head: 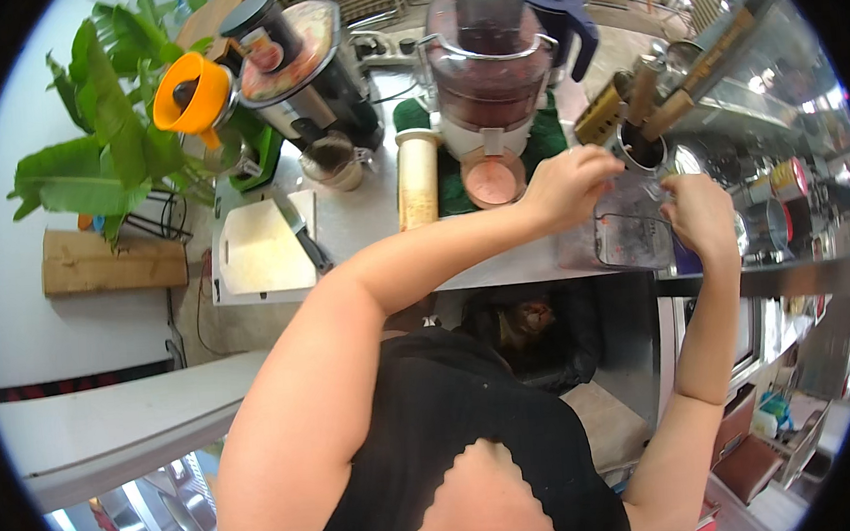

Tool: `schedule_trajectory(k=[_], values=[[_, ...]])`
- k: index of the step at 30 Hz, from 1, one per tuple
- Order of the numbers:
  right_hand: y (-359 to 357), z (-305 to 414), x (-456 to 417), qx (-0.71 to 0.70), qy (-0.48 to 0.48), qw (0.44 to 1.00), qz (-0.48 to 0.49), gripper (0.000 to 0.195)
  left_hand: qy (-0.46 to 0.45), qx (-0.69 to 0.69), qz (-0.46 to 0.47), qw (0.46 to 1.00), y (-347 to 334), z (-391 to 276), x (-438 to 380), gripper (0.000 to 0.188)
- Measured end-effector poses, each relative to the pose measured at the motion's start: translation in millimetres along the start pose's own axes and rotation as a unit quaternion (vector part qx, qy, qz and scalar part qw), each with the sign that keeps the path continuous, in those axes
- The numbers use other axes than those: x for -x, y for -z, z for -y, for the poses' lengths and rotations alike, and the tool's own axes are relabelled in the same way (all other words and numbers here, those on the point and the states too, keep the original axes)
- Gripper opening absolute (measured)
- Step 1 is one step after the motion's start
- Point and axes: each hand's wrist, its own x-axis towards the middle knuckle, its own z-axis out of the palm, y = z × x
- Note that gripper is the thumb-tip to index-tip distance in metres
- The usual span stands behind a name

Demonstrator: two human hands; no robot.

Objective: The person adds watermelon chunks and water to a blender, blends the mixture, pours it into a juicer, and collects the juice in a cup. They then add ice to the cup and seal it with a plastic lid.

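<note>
My left hand is raised over the counter with its fingers bent, close to a metal utensil canister. What is between those fingers, if anything, cannot be made out. To its right, my right hand has curled fingers beside a small, blurred, clear item; its grip is unclear. Below and between both hands sits a clear plastic container with reddish bits on its walls. A juicer with a transparent lid and feed tube stands beyond my left forearm, and a cup of pink juice is under its spout.
Leftward are a pale pusher, a glass jug, a white cutting board and a black-handled knife. Behind them stand a second juicer and an orange citrus squeezer. Wooden handles jut from the canister. A black-lined bin is below.
</note>
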Motion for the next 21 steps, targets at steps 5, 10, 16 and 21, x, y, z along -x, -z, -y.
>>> schedule_trajectory(k=[5,10,16,21], values=[[-7.0,120.7,-13.4,-0.429,0.092,0.895,-0.079,0.018,0.021,0.017,0.133,0.991,96.7,6.1,133.0,0.021],[-141.7,258.6,-126.7,-0.279,0.052,0.939,0.193,0.061,0.224,0.05,0.275,0.934,160.6,-2.4,266.7,0.014],[-226.5,313.7,-160.8,-0.271,-0.167,0.936,0.148,0.107,0.427,0.097,0.072,0.896,219.6,6.7,313.7,0.017],[-163.1,307.5,-128.9,-0.331,-0.094,0.936,0.068,0.092,0.48,0.138,0.075,0.863,262.8,33.8,343.9,0.02]])
